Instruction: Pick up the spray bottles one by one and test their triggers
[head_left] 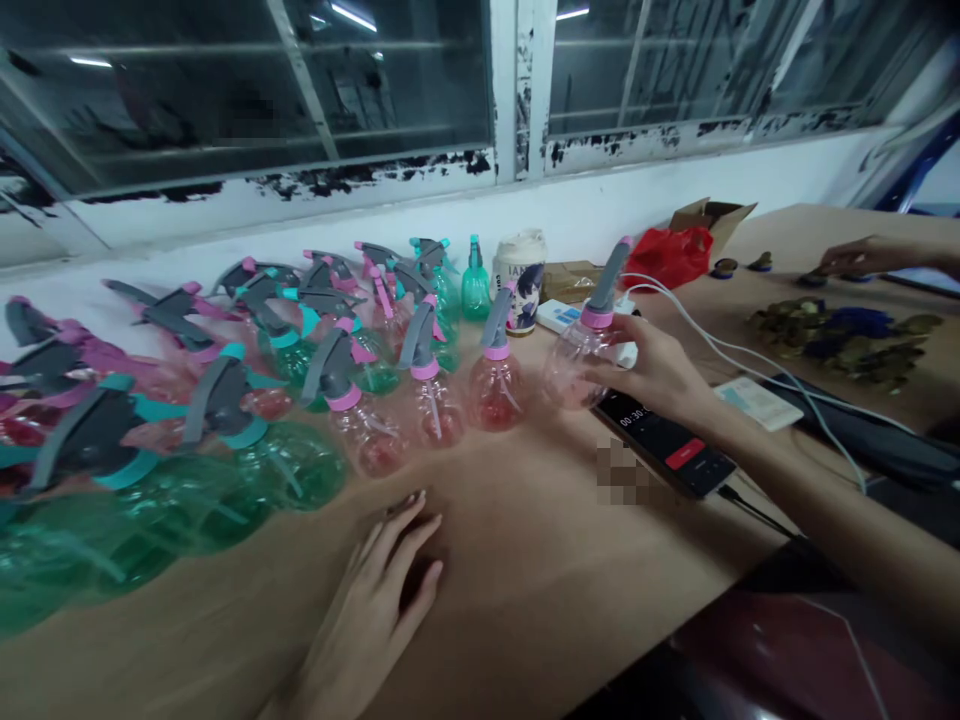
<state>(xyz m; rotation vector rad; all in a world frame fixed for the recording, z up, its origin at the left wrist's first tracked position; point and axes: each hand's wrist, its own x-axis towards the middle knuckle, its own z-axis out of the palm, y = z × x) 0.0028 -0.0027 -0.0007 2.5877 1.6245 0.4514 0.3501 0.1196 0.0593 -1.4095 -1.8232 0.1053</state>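
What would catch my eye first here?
The crowd of green and pink spray bottles across the left of the table comes first. Right of it, the right hand grips a clear, pink-collared bottle beside a dark phone showing a timer; the left hand is empty, nearer the viewer.

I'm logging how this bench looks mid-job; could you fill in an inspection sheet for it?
Surface: brown tabletop, bare in front; no spill seen.
Job's things: right hand holds a clear spray bottle with a pink collar; more pink and green spray bottles crowd the left side.
Clutter: phone showing a timer, printed canister, red bag, heap of small brownish pieces.
Hands: left hand empty, low over the tabletop; right hand gripping.
Cables: white cables trail across the right side; black cable by the phone.
Surroundings: windows behind, dark patches on their frames; another person's hand at far right.
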